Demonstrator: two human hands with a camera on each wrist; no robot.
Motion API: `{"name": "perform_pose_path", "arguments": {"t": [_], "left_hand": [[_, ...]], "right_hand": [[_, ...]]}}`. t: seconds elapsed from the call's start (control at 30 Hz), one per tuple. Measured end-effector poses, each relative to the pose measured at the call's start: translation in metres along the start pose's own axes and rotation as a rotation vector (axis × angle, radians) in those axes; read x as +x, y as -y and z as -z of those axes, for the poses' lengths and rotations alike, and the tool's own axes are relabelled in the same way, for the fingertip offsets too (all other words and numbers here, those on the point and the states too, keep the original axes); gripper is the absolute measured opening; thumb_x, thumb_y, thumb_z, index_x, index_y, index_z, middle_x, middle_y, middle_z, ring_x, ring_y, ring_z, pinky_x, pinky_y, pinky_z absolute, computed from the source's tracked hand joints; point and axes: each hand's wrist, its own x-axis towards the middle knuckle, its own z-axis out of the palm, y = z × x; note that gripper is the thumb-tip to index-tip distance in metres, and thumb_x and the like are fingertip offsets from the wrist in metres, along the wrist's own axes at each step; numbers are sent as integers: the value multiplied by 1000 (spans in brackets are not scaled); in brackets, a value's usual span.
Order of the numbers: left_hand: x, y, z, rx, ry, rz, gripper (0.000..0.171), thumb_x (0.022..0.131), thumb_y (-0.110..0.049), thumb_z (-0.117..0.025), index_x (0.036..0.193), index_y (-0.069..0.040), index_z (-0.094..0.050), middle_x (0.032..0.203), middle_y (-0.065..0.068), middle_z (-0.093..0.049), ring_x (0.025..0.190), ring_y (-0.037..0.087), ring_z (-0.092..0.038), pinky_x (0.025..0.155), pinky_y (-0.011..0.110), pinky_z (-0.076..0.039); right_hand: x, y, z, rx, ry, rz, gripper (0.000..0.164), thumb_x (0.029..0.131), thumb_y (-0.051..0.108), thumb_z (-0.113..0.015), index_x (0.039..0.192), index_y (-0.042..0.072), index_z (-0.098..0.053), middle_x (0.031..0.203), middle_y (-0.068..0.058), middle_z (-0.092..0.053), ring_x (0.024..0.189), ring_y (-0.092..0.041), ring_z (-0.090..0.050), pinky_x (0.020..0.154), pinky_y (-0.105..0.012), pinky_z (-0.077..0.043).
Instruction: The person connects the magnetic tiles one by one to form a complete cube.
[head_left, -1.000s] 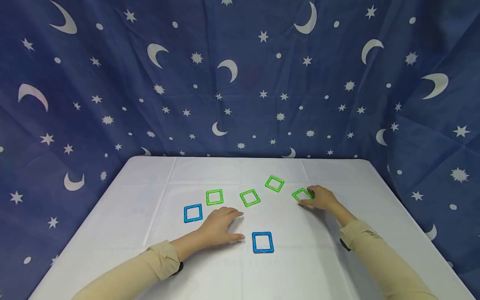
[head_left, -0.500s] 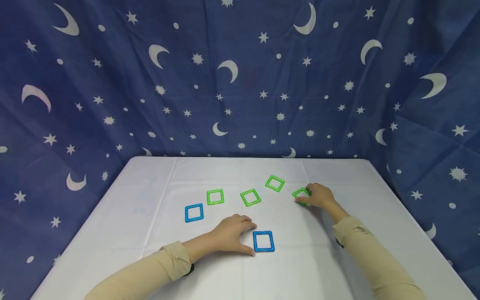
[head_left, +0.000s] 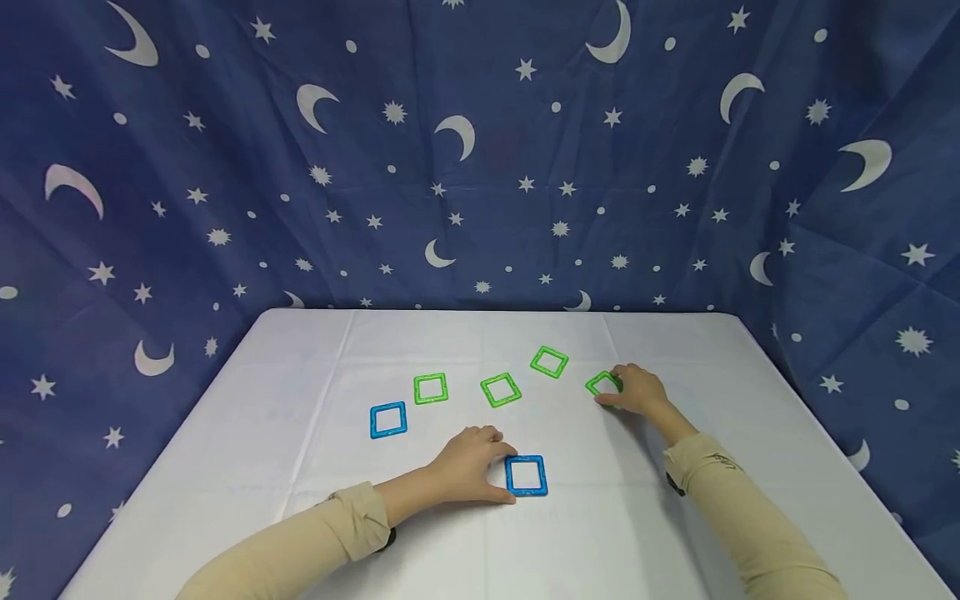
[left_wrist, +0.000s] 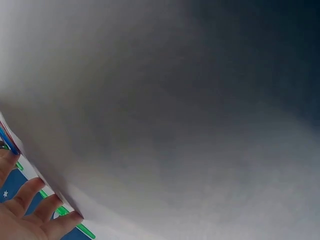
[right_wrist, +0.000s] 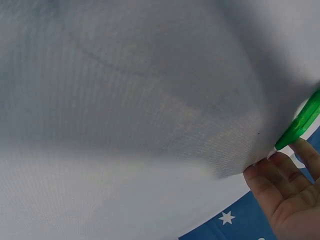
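By left hand [head_left: 467,467] and right hand [head_left: 636,390], half curled, a blue square plastic frame [head_left: 529,492] and a green square plastic frame [head_left: 596,379] are pinched on white cloth [head_left: 577,542]; probably light, stiff, best held by opposite edges.

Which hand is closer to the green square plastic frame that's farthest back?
Right. The right hand is right of that green square frame; the left hand is farther off, to its left and nearer the head camera.
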Motion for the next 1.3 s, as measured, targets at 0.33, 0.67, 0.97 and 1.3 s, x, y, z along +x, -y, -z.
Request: {"name": "perform_pose_path", "arguments": {"t": [0.33,0.67,0.97,1.3], "left_hand": [[-2,4,-3,-43,-10,14,59,71,-55,-75,118,-21,-65,119,7,-61,107,23,-56,95,37,-45],[1,2,-1,-36,-1,5,60,71,-54,-75,119,-19,-65,119,6,-61,110,22,-56,97,36,-45],[2,0,1,-34,11,14,60,70,-54,-76,118,-19,-65,119,6,-62,109,22,-57,96,36,-45],[2,0,0,-31,12,32,62,69,-55,-76,117,-18,-65,119,5,-62,106,23,-58,93,38,-48]], "right_hand": [[3,1,0,3,11,13,66,79,37,-72,122,-10,-54,111,-26,-61,92,-34,-60,80,-46,-50],[2,3,4,-49,39,1,70,79,39,-72,126,-9,-51,117,-27,-60,98,-36,-60,81,-48,-51],[-4,7,5,-24,-25,62,69,76,40,-75,123,-6,-56,108,-23,-58,92,-37,-58,76,-49,-52],[-16,27,9,93,-116,220,62,75,35,-77,119,-6,-59,95,-16,-62,78,-24,-57,66,-40,-51]]}}
